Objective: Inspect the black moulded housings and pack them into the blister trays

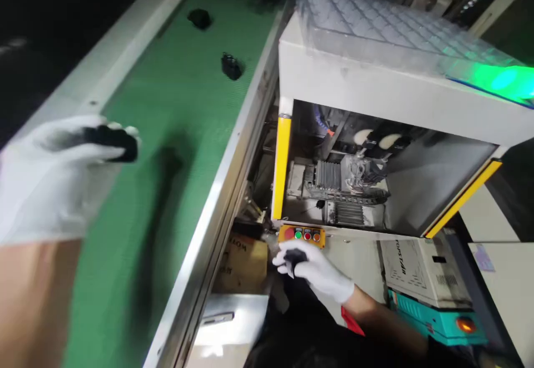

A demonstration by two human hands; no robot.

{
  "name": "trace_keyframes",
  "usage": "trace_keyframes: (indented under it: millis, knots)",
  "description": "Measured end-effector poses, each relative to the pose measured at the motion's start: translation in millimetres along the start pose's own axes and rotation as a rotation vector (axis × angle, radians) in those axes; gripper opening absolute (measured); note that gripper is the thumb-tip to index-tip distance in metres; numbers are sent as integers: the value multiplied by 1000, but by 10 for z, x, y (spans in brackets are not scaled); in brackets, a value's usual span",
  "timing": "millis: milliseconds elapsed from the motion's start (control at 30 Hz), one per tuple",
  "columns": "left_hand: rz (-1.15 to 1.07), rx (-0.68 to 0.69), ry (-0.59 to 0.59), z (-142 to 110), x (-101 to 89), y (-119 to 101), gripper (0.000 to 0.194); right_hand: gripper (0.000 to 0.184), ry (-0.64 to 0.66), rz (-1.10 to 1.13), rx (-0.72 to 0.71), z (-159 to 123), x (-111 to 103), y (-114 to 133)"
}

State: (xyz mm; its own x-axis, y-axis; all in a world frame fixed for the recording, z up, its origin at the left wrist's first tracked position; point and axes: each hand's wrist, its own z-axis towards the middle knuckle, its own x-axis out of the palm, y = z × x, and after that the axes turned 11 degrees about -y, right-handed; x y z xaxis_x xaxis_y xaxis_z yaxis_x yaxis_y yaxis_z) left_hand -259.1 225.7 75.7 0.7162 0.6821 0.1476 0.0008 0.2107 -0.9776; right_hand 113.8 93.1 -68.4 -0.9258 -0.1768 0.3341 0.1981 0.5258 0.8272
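Observation:
My left hand [70,156], in a white glove, hangs over the green conveyor belt [179,106] and grips a black rubbery piece [119,144] at its fingertips. Two similar black pieces [199,19] [231,66] lie apart on the far stretch of the belt. My right hand [312,270], also white-gloved, is low beside the belt, just below a yellow button panel [302,236]. It holds a small black piece [295,258], partly hidden by the fingers.
A white machine housing [375,73] with yellow uprights stands open beside the belt, showing metal parts inside. A clear ribbed cover [375,23] tops it. A metal belt rail [208,212] runs alongside. Below lie a cardboard box [244,262] and a teal-based unit [438,323].

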Motion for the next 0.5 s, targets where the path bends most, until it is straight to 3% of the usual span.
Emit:
trace_keyframes:
  millis: [67, 133, 233, 367, 500]
  knots:
    - [-227, -103, -31, -955, -363, -212, 50, 49, 73, 226, 23, -24, 245, 225]
    - [-327, -199, -148, -1909, -642, -356, 55, 47, 163, 283, -21, -130, 573, 398]
    - [-435, -307, -323, -2985, -932, -420, 57, 46, 337, 232, -100, -431, 1147, 433]
    - [-521, -278, -531, -3756, -1434, -415, 55, 44, 489, 126, -119, -1009, 1775, 20]
    - [-541, -232, -686, -4321, -1947, -465, 54, 47, 499, -36, -63, -1559, 2022, -504]
